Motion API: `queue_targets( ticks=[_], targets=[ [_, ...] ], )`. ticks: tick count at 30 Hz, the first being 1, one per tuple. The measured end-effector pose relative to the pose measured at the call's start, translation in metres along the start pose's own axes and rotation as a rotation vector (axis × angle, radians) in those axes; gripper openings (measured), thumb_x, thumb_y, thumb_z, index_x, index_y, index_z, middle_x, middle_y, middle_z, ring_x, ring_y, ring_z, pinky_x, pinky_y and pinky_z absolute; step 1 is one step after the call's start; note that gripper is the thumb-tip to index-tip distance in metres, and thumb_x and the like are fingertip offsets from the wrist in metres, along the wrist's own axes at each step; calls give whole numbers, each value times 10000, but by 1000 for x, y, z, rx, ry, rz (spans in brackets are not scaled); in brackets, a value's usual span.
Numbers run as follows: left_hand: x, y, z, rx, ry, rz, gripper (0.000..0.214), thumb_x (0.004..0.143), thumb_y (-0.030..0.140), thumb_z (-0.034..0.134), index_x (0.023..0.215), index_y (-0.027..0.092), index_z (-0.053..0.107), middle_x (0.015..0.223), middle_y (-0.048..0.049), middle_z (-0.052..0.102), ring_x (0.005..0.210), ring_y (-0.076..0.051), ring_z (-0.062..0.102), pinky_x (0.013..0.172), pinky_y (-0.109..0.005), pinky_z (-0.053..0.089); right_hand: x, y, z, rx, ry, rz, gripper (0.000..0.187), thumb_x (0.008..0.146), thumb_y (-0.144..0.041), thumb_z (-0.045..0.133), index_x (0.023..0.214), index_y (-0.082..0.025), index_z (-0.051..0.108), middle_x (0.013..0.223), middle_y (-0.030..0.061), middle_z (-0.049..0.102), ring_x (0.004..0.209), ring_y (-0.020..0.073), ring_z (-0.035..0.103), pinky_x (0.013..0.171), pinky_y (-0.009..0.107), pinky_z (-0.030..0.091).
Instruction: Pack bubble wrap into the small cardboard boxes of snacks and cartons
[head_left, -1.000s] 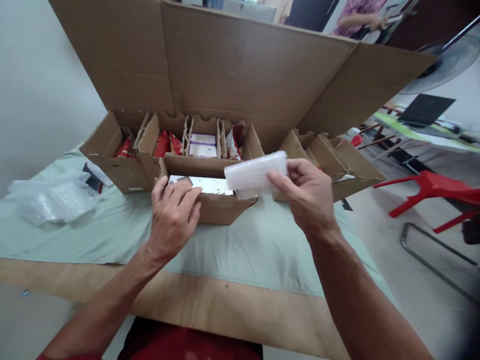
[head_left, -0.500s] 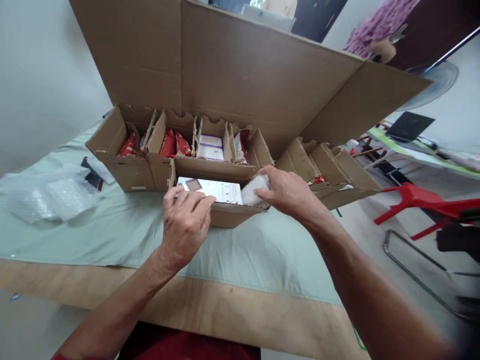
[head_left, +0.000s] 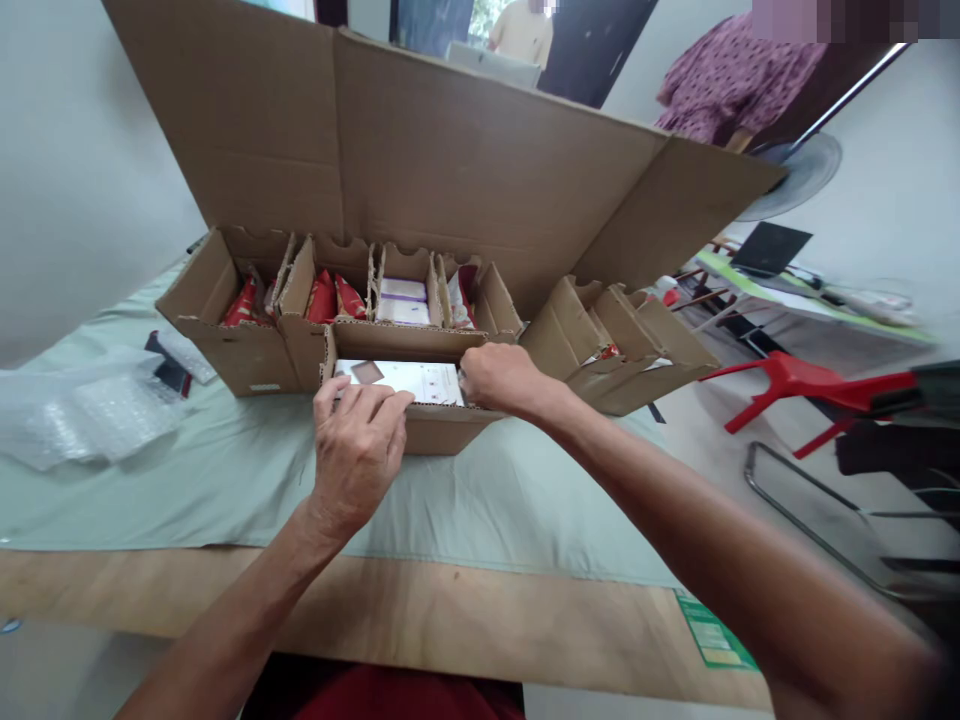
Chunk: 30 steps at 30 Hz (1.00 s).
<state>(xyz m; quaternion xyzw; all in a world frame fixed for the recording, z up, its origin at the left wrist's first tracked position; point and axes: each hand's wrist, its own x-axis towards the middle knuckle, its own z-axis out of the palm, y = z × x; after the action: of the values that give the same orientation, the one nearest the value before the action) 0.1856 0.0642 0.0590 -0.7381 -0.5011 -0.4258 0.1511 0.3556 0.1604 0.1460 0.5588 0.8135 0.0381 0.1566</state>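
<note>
A narrow open cardboard box (head_left: pixel 427 437) stands on the cloth before me, with a flat white printed box (head_left: pixel 409 381) inside it. Over its front wall curl the fingers of my left hand (head_left: pixel 358 440), the fingertips resting at the white box's near edge. My right hand (head_left: pixel 499 377) is balled up and pushed down into the right end of the same cardboard box. Its fingertips are hidden, and the bubble-wrapped bundle is mostly out of sight beneath it.
Behind stands a row of cardboard compartments (head_left: pixel 259 365) with red packets (head_left: pixel 322 297) and white packs (head_left: pixel 403 302), backed by a tall cardboard flap (head_left: pixel 480 150). Bubble wrap (head_left: pixel 82 410) lies left. Right are more compartments (head_left: pixel 652 372) and a red chair (head_left: pixel 810 390). Two people are beyond.
My right hand has closed up and moved left and down over the bubble-wrapped bundle, which is now mostly covered. The left hand keeps its place on the box's front wall. The view has shifted.
</note>
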Motion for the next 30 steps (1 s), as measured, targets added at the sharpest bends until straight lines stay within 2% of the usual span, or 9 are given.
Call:
queue_targets(
  ticks=[5,9,11,13,15,17,22,27,30],
  targets=[
    [-3,1,-2,-41,34,29,206,929,95,592,1083,190,692,996,-76,734,988,-259,666,1051,-503,429,-12,7,-3,61,39,-29,251,913,-204,580,1058,-154,779,1033,162,802,960,289,757,730,325,521],
    [-25,-8,-12,-135,229,-36,468,850,93,688,1298,213,632,1383,-130,607,1401,-339,488,1169,-527,386,-64,29,3,229,329,96,304,977,-260,497,1167,-193,725,1012,109,799,938,280,743,755,354,505],
    [-42,-20,-13,-186,276,-232,587,840,148,715,1403,227,569,1483,-128,534,1439,-345,450,1209,-547,348,-88,40,24,441,520,166,259,966,-290,523,1089,-210,736,900,59,793,830,240,733,735,338,501],
    [-56,-34,-7,-314,216,-526,672,856,257,720,1486,226,488,1522,-137,504,1420,-344,477,1206,-554,364,-99,44,53,668,618,200,250,928,-320,574,1086,-201,726,889,51,784,766,211,713,713,326,512],
    [-62,-47,4,-508,89,-766,754,850,347,723,1531,220,424,1523,-149,509,1388,-341,518,1178,-537,414,-92,40,83,873,595,164,362,868,-345,642,1192,-188,684,1025,76,783,839,219,720,725,327,541],
    [-59,-51,16,-665,-40,-872,781,817,373,741,1515,207,432,1461,-150,569,1322,-335,583,1142,-517,460,-73,29,104,1051,514,74,482,821,-359,688,1269,-187,636,1178,98,755,989,247,718,794,353,569],
    [-49,-21,22,-651,-83,-871,767,790,362,738,1483,170,470,1404,-155,616,1323,-336,588,1179,-529,412,-54,11,123,1229,532,-6,510,810,-358,701,1293,-204,643,1351,112,687,1258,317,629,1057,481,506],
    [-86,33,7,-725,-165,-753,816,868,376,675,1591,237,324,1604,-147,446,1471,-335,451,1246,-550,308,-127,32,146,1192,635,93,513,838,-434,722,1303,-221,687,1400,129,660,1319,367,598,1122,536,464],
    [-105,41,-5,-733,-241,-736,782,897,393,643,1598,264,320,1610,-132,445,1476,-332,447,1214,-525,379,-155,32,153,1208,632,138,570,870,-443,702,1395,-232,635,1406,135,656,1287,354,628,1083,516,509]
  ],
)
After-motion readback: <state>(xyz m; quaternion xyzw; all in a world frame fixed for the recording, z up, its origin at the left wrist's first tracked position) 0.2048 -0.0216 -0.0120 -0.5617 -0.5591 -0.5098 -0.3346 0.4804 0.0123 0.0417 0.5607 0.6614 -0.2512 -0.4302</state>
